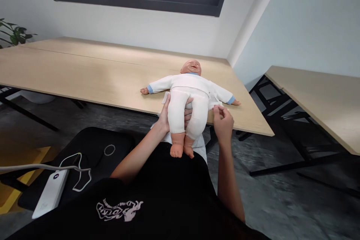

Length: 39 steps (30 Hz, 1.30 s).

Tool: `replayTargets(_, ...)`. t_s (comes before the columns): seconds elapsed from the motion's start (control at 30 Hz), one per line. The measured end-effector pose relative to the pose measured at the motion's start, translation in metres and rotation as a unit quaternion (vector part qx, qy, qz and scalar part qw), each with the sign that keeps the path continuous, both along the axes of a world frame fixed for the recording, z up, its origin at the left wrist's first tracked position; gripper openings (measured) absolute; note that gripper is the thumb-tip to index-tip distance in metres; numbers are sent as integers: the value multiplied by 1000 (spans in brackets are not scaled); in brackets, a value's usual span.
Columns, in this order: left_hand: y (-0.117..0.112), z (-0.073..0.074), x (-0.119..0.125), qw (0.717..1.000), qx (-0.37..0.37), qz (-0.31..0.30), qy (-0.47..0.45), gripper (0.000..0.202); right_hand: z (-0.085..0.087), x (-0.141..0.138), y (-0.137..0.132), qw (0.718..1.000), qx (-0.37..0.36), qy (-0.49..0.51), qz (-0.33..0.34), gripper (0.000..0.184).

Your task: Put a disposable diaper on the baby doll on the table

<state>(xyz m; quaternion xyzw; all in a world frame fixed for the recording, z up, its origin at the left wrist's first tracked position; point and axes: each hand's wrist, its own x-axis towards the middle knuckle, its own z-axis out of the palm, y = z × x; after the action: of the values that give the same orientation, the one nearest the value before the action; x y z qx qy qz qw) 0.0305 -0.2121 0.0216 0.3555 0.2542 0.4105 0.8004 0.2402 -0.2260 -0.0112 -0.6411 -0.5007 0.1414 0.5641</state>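
Note:
A baby doll [189, 82] in a white outfit with blue cuffs and collar lies on its back at the table's front edge, arms spread. Its legs hang toward me, bare feet lowest. My left hand [165, 114] is wrapped round the doll's leg from below and the side, its fingertips showing between the legs. White material [215, 101], looking like a diaper, spreads beneath the doll's hips. At the right, my right hand [223, 120] pinches the edge of it between thumb and fingers. Another white flap sticks out by the left hip.
The doll rests on a long wooden table [112, 71] under a window. A second table [315, 93] stands at the right. Lower left, a black seat [92, 146] carries a white power bank [52, 191] with cables and a bead bracelet [109, 150].

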Motion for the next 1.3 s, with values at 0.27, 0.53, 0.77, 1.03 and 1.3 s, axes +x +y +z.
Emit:
replayTargets(0.27, -20, -5, -32, 989, 42, 85, 113, 64, -4, -54, -44, 995, -12, -45, 83, 91)
replayTargets(0.53, -23, -20, -43, 884, 201, 232, 351, 51, -8, -29, -41, 981, 17, -184, 54, 87)
replayTargets(0.77, -30, -18, -49, 749, 261, 300, 530, 29, -10, -11, -37, 928, 65, -354, 95, 62)
replayTargets(1.03, -26, -24, -47, 854, 209, 260, 400, 37, -20, -14, -35, 876, 77, -473, 62, 85)
replayTargets(1.3, -22, -24, -39, 945, 84, 236, 208, 53, -35, -32, -44, 805, 147, -562, 119, 82)
